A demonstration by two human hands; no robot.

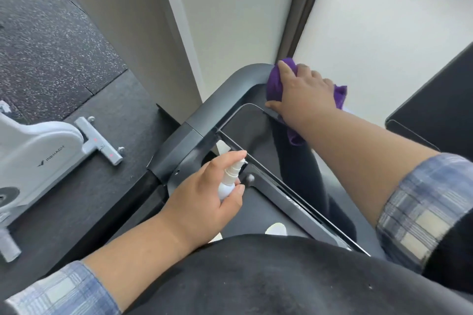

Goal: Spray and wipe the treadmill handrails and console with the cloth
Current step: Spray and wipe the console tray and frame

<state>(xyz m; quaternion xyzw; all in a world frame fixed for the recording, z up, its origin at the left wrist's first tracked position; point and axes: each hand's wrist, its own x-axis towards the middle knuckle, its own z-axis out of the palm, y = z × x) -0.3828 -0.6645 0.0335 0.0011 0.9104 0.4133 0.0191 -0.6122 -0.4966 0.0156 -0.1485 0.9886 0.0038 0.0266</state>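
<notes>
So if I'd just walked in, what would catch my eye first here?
Probably the bright purple cloth, pressed by the right hand onto the far corner of the grey treadmill handrail. Nearer, the left hand grips a small white spray bottle over the rail's near end. At the left edge, a white exercise machine stands on a dark mat.

Floor (51, 41): dark speckled rubber; black mat (107, 120) on it, bearing a white exercise machine (38, 158).
</notes>
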